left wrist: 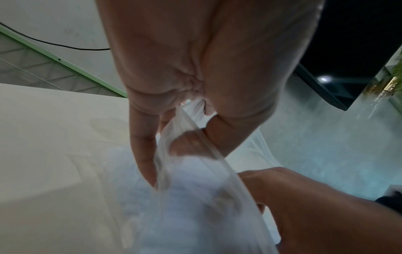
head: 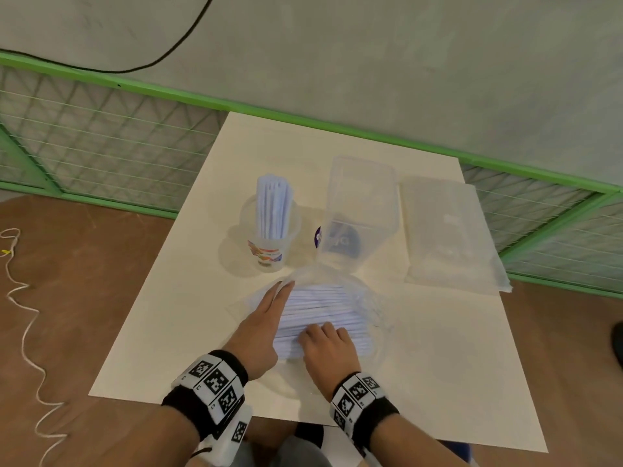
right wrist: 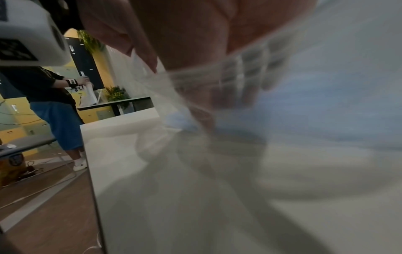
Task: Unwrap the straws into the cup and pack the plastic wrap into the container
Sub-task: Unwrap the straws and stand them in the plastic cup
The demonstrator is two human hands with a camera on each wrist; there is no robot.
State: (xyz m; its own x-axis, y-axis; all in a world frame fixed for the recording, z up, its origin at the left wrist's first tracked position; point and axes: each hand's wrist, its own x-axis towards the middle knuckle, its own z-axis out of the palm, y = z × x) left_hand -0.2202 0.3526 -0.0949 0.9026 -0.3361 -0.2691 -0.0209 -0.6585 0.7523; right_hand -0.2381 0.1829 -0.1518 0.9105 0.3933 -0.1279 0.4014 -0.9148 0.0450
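A bundle of white straws (head: 323,305) lies in its clear plastic wrap (head: 365,298) on the white table (head: 455,348), near its front middle. My left hand (head: 286,288) reaches over the bundle's left end; in the left wrist view the left hand (left wrist: 167,151) pinches the wrap's edge (left wrist: 217,154) between thumb and fingers. My right hand (head: 313,335) has its fingers curled on the straws' near side; the right wrist view shows those fingers (right wrist: 239,73) blurred behind the wrap (right wrist: 185,89). Behind stands a clear cup (head: 269,251) holding unwrapped straws (head: 273,203). A clear container (head: 360,183) leans beside it.
Flat clear plastic (head: 448,230) lies at the table's right back. A dark purple round thing (head: 340,241) shows through the container. A green mesh fence (head: 135,146) runs behind the table, and a white cord (head: 20,315) lies on the floor at left. Another person (right wrist: 50,96) stands nearby.
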